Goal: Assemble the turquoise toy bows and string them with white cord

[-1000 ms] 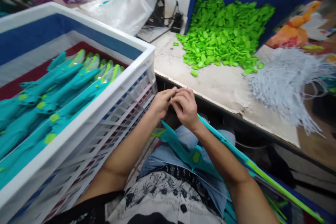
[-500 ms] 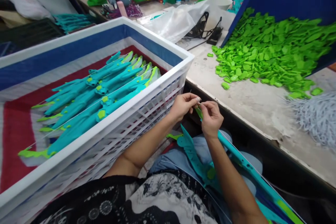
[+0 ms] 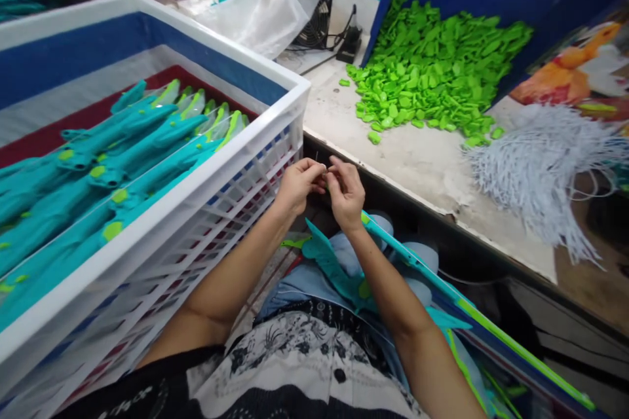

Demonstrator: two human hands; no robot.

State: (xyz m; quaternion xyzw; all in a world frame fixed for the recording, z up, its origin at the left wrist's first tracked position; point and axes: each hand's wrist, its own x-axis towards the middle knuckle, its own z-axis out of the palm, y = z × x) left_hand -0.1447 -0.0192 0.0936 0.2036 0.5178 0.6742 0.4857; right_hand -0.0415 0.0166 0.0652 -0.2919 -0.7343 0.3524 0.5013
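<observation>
Left hand [image 3: 297, 184]: fingers curled, tips pinched together against those of the other hand, just off the near edge of the counter [image 3: 417, 160]; whatever sits in the pinch too small to make out.
Right hand [image 3: 346, 191]: fingertips pinched too, touching the left hand's; also touching the upper end of the toy.
Teal toy [image 3: 339, 272]: across the lap, below both hands and the right forearm; long teal-and-green shaft running from under the right hand down toward the lower right.
Green pieces [image 3: 432, 65]: heaped on the counter's far side against a blue board, well apart from the hands; a few strays near the front of the heap.
White strings [image 3: 535, 163]: bundle on the counter's right part, beside the heap.
White crate [image 3: 211, 177]: left of the hands, its near corner just beside the left hand; rows of finished teal toys [image 3: 113, 157] inside.
Small fan [image 3: 317, 23]: at the counter's far edge, partly under a clear plastic bag [image 3: 265, 13].
</observation>
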